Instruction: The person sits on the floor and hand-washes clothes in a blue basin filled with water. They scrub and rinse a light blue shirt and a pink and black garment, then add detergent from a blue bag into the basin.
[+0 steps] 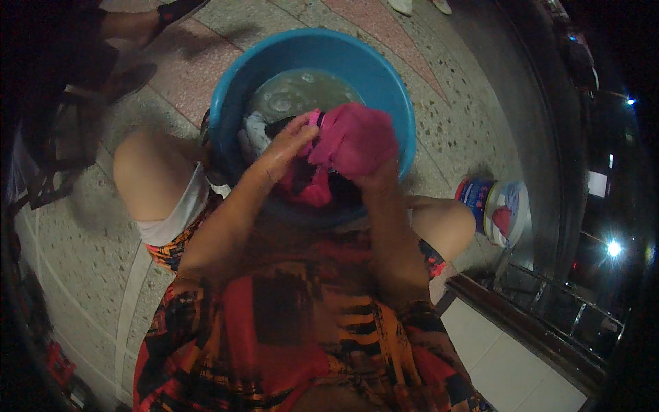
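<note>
A round blue plastic basin stands on the floor between my knees. Cloudy, bubbly water fills its lower part. Over the basin, my left hand grips the edge of a wet pink cloth garment near a dark strip on it. The right side of the garment bulges out over my right hand, which is mostly covered by it; its fingers are hidden. White cloth and dark cloth lie in the basin on the left, and the garment hangs down over dark cloth.
A white bucket with a printed label and something pink in it stands right of my knee. Another person's leg and shoe are at the upper left beside a dark stool-like frame. More feet show at the top. A dark raised edge runs at lower right.
</note>
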Tool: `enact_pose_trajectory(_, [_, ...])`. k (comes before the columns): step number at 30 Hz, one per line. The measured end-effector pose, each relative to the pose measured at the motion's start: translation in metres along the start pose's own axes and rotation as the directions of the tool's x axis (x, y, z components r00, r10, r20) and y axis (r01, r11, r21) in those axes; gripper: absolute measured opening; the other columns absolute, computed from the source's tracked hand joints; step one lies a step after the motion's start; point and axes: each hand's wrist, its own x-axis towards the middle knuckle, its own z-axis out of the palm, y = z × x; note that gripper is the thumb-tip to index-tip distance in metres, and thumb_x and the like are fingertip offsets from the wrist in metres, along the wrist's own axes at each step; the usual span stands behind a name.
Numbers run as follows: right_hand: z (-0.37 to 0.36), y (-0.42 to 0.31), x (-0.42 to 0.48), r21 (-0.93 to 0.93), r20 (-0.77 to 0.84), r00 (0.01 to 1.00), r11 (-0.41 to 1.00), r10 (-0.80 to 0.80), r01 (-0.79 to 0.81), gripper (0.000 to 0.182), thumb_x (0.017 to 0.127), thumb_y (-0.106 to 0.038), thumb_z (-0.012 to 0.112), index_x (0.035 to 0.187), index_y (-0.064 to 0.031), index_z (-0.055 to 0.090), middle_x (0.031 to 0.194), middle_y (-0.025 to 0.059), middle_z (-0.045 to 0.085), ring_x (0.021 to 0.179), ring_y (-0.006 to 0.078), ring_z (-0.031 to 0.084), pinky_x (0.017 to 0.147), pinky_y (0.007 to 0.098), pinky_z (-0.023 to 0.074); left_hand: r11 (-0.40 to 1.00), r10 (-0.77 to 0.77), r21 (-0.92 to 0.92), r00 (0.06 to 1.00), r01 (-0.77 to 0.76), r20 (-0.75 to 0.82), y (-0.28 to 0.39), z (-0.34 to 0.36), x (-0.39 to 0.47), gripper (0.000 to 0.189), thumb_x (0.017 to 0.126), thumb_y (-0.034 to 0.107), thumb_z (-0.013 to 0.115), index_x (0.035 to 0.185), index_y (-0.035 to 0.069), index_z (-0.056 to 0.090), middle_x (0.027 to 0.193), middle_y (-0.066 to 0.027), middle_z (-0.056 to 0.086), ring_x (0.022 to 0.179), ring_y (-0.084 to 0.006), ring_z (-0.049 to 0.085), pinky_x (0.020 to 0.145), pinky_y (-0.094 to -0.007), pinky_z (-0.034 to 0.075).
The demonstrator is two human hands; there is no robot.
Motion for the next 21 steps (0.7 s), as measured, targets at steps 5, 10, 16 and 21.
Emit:
enact_pose_trajectory(5, [0.038, -0.001, -0.011, 0.0, 0.023, 0.98, 0.98, -0.197, 0.197, 0.043, 0.08, -0.032, 0.052, 0.118, -0.0114, 0.046, 0.12, 0.0059, 0.049, 0.111, 0.02, 0.047, 0.094, 0.0363, 0.0372, 0.887, 0.082, 0.444, 0.988, -0.131, 0.129, -0.042, -0.028, 0.01, 0.042, 0.086, 0.014, 0.056, 0.125, 0.005, 0.044, 0.116, -0.0052, 0.054, 0.105, -0.016, 0.051, 0.093, -0.0328, 0.041])
enact_pose_trajectory(10, [0.066, -0.026, -0.029, -0.307, 0.123, 0.913, 0.86, -0.388, 0.407, 0.038, 0.081, -0.029, 0.052, 0.113, -0.0088, 0.048, 0.113, 0.0077, 0.052, 0.105, 0.0208, 0.05, 0.09, 0.0357, 0.0404, 1.0, -0.009, 0.022, 0.99, 0.012, -0.144, -0.054, -0.051, 0.022, 0.027, 0.087, 0.017, 0.054, 0.111, 0.007, 0.054, 0.105, -0.0047, 0.06, 0.097, -0.0167, 0.057, 0.087, -0.0318, 0.045])
enact_pose_trajectory(16, [0.072, -0.035, -0.027, -0.072, 0.095, 0.906, 0.904, -0.413, 0.42, 0.036, 0.079, -0.026, 0.057, 0.109, -0.0069, 0.05, 0.108, 0.0086, 0.054, 0.099, 0.0202, 0.053, 0.085, 0.0345, 0.0431, 0.811, -0.121, -0.585, 0.982, 0.014, -0.143, -0.006, -0.026, 0.004, 0.03, 0.088, 0.026, 0.052, 0.113, 0.007, 0.052, 0.111, -0.0046, 0.059, 0.097, -0.019, 0.058, 0.086, -0.0332, 0.046])
enact_pose_trajectory(21, [0.074, -0.034, -0.034, -0.381, 0.231, 0.762, 0.664, -0.605, 0.643, 0.041, 0.075, -0.026, 0.06, 0.109, -0.0062, 0.05, 0.107, 0.0084, 0.054, 0.099, 0.0196, 0.054, 0.085, 0.0346, 0.0434, 0.99, -0.01, -0.138, 0.999, 0.015, 0.035, -0.004, -0.004, -0.006, 0.038, 0.085, 0.023, 0.058, 0.118, 0.005, 0.05, 0.107, -0.0061, 0.06, 0.095, -0.0171, 0.058, 0.084, -0.0298, 0.046])
